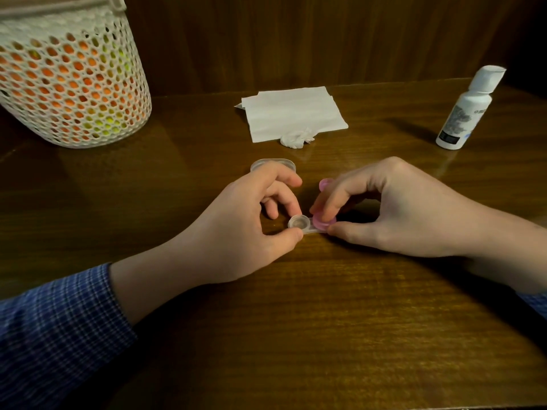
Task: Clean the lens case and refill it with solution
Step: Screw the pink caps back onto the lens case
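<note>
left hand (251,223) pinches clear case (300,224), right hand (384,214) grips pink cap (321,222) on it, bottle (466,109) beyond right hand

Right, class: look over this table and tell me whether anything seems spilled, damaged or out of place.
No spill or damage shows. The one untidy thing is a crumpled tissue wad at the front edge of the flat napkins. The solution bottle stands upright and capped, and both hands work on the lens case.
</note>
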`<state>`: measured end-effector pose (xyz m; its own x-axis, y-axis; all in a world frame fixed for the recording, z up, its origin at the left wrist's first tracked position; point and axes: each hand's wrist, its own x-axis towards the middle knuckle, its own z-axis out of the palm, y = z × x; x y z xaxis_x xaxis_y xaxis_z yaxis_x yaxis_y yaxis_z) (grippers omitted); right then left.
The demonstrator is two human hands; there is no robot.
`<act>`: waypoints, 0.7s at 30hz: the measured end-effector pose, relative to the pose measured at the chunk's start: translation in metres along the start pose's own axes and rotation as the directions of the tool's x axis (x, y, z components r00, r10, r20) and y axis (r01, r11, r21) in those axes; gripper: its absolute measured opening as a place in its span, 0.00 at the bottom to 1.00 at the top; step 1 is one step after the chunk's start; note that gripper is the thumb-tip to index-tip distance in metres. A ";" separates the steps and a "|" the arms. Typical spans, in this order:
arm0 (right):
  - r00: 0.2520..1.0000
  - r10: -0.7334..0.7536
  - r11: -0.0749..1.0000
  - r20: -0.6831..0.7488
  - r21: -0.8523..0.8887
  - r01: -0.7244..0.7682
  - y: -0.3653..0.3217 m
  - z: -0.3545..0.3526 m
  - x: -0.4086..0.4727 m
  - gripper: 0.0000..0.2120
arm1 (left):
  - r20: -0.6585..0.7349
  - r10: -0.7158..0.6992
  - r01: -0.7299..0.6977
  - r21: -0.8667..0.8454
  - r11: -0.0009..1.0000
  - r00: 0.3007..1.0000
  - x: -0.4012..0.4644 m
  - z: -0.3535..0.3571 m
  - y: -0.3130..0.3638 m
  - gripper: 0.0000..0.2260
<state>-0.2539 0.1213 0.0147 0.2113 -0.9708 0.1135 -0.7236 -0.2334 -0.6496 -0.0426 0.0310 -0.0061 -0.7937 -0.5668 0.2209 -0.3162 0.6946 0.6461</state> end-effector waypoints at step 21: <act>0.998 -0.005 1.000 -0.063 -0.031 0.003 -0.002 0.006 0.002 0.08 | 0.004 -0.015 0.015 -0.009 1.000 1.000 0.001 0.000 -0.001 0.26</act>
<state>-0.2478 0.1203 0.0115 0.1732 -0.9712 0.1634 -0.7431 -0.2378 -0.6256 -0.0430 0.0305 -0.0066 -0.7913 -0.5748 0.2083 -0.3228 0.6821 0.6561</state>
